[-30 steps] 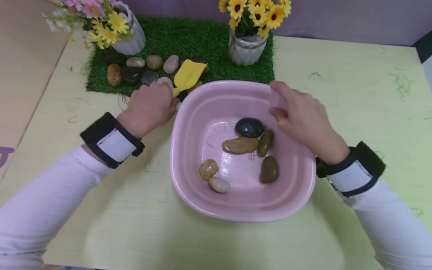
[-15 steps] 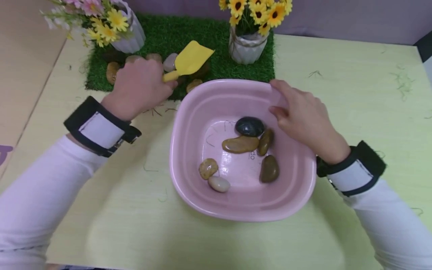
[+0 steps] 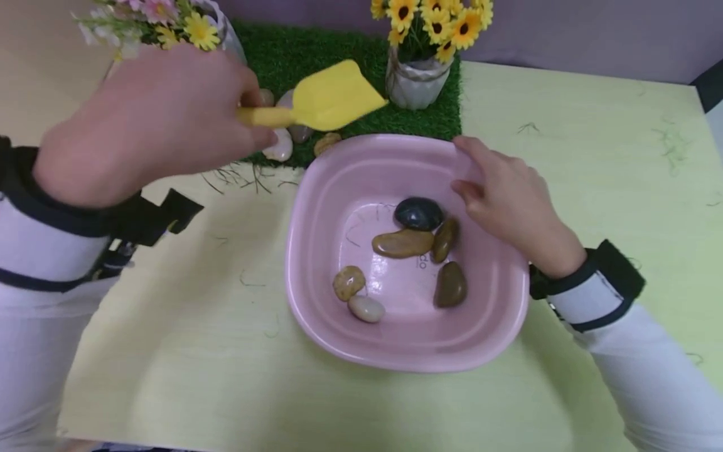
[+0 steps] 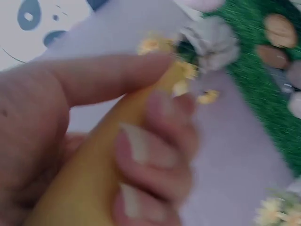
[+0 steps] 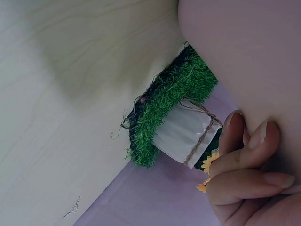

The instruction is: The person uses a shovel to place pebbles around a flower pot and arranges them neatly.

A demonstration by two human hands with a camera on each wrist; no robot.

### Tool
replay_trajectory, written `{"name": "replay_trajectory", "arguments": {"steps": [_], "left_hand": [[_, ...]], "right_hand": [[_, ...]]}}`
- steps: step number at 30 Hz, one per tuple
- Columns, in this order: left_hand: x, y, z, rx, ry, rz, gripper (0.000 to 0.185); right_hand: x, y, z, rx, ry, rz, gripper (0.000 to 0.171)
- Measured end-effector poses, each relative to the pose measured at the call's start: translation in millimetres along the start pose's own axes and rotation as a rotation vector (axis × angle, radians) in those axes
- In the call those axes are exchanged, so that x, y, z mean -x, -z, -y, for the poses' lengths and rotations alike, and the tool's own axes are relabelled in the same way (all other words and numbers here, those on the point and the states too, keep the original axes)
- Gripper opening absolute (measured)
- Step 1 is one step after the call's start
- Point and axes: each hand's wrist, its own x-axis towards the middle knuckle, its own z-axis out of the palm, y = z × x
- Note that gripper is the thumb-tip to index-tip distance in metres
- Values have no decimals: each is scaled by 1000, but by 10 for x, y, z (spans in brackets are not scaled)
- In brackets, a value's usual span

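Note:
My left hand (image 3: pixel 164 119) grips the handle of a yellow toy shovel (image 3: pixel 339 97), raised over the table's left side. The blade points right, above the artificial grass, with nothing on it. In the left wrist view, curled fingers (image 4: pixel 150 150) wrap the yellow handle (image 4: pixel 89 165). My right hand (image 3: pixel 511 194) holds the upper right rim of a pink plastic basin (image 3: pixel 407 355), thumb inside; the right wrist view shows its fingers (image 5: pixel 249 169) against the outer wall. Several stones lie on the basin's floor, among them a black stone (image 3: pixel 418 213) and a long brown stone (image 3: pixel 402 243).
Behind the basin lies a green turf mat (image 3: pixel 361 56) bearing more stones, such as a white one (image 3: pixel 279 145), partly hidden by my left hand. A white pot of yellow flowers (image 3: pixel 418 81) stands on it; another flower pot (image 3: pixel 226 31) is at back left.
My left hand has risen toward the head camera and moved left, lifting the shovel off the stones on the mat. The right hand and basin stay in place.

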Motion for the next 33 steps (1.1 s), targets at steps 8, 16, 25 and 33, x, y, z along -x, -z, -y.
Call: {"name": "replay_trajectory", "arguments": {"steps": [8, 16, 25, 33], "left_hand": [[854, 426, -990, -16, -239, 200, 21], [1157, 270, -1332, 15, -330, 433, 21], [1252, -90, -1575, 9, -400, 431, 23], [1324, -334, -1807, -124, -399, 181, 16]], "right_hand": [[0, 0, 14, 1, -8, 5, 54], [-3, -9, 10, 15, 0, -6, 53], [0, -14, 25, 17, 6, -17, 52], [2, -7, 26, 18, 7, -16, 52]]}}
